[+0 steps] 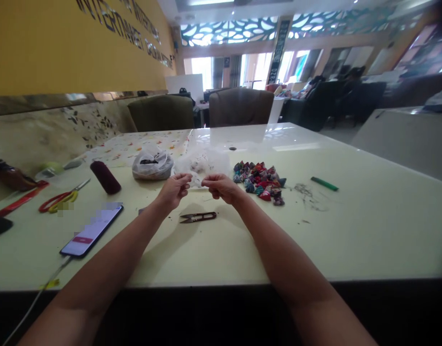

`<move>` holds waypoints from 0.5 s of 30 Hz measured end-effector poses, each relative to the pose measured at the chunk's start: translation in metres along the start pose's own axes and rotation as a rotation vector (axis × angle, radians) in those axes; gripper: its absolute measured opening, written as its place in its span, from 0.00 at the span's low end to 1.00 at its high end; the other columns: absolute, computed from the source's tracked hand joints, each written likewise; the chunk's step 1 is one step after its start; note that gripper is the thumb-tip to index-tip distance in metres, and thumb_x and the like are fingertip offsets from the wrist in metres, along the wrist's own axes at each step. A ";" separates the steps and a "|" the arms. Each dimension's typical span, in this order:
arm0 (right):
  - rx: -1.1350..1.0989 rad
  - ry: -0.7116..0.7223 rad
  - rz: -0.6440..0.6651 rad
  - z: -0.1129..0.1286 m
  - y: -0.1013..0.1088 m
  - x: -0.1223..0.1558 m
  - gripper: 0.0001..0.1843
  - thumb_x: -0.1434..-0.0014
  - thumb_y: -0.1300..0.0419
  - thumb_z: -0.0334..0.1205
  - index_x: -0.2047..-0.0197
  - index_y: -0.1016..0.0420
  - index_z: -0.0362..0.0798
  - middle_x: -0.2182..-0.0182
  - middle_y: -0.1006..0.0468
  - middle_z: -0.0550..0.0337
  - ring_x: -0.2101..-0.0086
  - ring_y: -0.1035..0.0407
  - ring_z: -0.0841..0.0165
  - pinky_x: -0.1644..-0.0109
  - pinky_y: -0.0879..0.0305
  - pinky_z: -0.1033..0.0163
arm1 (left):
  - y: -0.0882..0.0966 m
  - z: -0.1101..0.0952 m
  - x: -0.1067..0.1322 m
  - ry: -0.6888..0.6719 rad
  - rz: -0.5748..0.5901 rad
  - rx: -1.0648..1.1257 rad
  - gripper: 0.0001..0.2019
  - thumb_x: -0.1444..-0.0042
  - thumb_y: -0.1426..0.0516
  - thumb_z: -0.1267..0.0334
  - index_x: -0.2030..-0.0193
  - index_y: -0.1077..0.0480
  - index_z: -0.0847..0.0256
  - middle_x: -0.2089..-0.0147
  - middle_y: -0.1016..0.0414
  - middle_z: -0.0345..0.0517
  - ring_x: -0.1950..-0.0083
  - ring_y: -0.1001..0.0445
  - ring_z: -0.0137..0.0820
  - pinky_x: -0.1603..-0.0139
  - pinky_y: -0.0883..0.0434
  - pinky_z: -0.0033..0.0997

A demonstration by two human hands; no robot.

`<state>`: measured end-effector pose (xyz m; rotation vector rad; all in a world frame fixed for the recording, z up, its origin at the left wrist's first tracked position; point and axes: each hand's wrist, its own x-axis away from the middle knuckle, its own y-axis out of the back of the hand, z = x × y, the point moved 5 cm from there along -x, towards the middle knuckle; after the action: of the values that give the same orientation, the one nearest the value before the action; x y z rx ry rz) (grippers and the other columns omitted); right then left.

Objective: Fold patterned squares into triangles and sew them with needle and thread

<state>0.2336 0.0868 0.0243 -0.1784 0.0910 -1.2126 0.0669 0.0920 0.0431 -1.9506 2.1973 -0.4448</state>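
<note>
Both my hands are raised over the middle of the table, pinched and a small gap apart. My left hand (pixel 176 189) has thumb and fingertips pressed together, and whatever is between them is too small to make out. My right hand (pixel 221 187) pinches the same way, its fingertips facing the left ones. Behind them lies a clear plastic bag (pixel 215 162) with whitish stuff near it. Dark thread snips (pixel 198 217) rest on the table below my hands. To the right sits a pile of small, colourful folded fabric pieces (pixel 259 179).
A white plastic bag (pixel 152 166) with dark contents and a maroon thread spool (pixel 105 178) stand left. Scissors (pixel 62 199) and a charging phone (pixel 93 230) lie nearer. Right are loose thread scraps (pixel 309 194) and a green stick-like object (pixel 325 183). Chairs (pixel 241 106) stand behind the table.
</note>
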 end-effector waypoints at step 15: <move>0.089 -0.017 -0.033 0.001 0.004 0.003 0.11 0.47 0.33 0.41 0.70 0.32 0.47 0.84 0.44 0.73 0.83 0.53 0.79 0.80 0.55 0.70 | 0.039 0.001 0.005 -0.226 -0.140 -0.553 0.11 0.46 0.38 0.63 0.56 0.25 0.64 0.55 0.21 0.51 0.76 0.29 0.23 0.82 0.42 0.21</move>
<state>0.2389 0.0859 0.0249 -0.1132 0.0195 -1.2449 0.0304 0.0906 0.0293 -2.2802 2.1986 0.4000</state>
